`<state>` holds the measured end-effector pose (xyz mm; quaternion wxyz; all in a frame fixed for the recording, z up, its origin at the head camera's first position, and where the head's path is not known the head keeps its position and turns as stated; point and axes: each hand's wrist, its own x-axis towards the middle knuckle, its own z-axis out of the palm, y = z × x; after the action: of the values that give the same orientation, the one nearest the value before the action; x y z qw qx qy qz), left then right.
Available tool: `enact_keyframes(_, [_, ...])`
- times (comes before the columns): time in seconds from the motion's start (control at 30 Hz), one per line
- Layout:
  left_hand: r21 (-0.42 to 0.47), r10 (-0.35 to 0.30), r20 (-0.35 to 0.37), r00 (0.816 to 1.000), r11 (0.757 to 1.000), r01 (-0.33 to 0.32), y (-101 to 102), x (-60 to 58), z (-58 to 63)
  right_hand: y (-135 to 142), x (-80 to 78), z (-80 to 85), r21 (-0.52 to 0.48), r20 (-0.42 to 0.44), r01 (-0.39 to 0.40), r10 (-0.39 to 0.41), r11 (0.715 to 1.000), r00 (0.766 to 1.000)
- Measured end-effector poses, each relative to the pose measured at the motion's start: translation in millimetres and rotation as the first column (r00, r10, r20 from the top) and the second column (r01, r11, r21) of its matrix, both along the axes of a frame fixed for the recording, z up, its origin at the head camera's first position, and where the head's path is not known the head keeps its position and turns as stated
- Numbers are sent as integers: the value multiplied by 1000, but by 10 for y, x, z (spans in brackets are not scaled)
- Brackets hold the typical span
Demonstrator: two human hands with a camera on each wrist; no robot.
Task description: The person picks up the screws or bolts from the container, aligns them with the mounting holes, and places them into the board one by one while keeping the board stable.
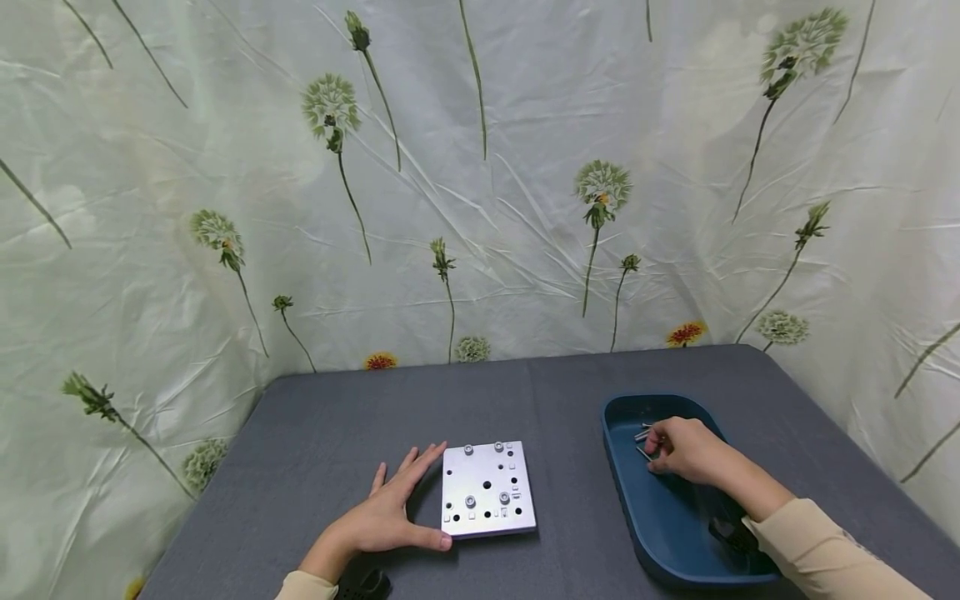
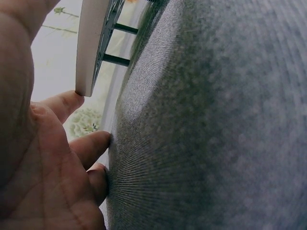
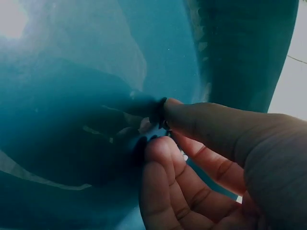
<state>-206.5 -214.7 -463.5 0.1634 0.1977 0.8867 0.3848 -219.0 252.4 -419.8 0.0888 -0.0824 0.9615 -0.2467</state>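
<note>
The left hand (image 1: 393,510) in the head view is released: fingers spread, thumb against the near left corner of the silver plate (image 1: 480,475), index fingertip at the far left corner. The plate is on the gray desk (image 1: 570,475); its far and right edges stand apart from the fingers. Four screw heads (image 1: 504,498) project above its upper face. A strip of desk separates the plate from the blue tray (image 1: 663,525). The right hand (image 1: 686,450) works inside the tray rim, toward the far end, pinching a screw (image 1: 642,453) beside loose screws (image 1: 642,433). The forearm crosses the right rim. Tray floor extends toward the near end, giving lateral room. The far desk edge meets a flowered cloth (image 1: 525,208).

Left wrist view: the plate edge is raised off the desk. Dark threaded shafts (image 2: 116,60) extend from the underside, with a gap along the lower edge. The index fingertip contacts the plate corner; two other fingertips touch the desk.

Right wrist view: thumb and fingers grasp the screw, mostly hidden between the tips. Tray floor spreads beyond the fingertips; the curved wall rises past the thumb.
</note>
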Motion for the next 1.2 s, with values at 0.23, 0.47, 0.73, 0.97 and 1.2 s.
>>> enact_keyframes(0.23, [1, 4, 13, 1000, 1000, -4, 2, -2, 1, 44, -3, -1, -24, 27, -9, 9, 1000, 1000])
enact_keyframes(0.47, [-13, 9, 9, 1000, 1000, -9, -6, -1, -6, 66, -18, -22, -50, 50, -9, 11, 999, 999])
enact_keyframes(0.73, [-12, 4, 10, 1000, 1000, -4, 0, -9, 2, 82, -32, -23, -49, 54, -6, 9, 999, 999])
enact_keyframes(0.97, [-8, -7, 11, 1000, 1000, 7, -1, -21, -14, 95, -39, 3, -57, 93, 7, -2, 998, 996])
enact_keyframes(1.2, [-9, -8, 10, 1000, 1000, 8, -8, -17, -8, 100, -45, -6, -67, 98, -2, 8, 998, 995])
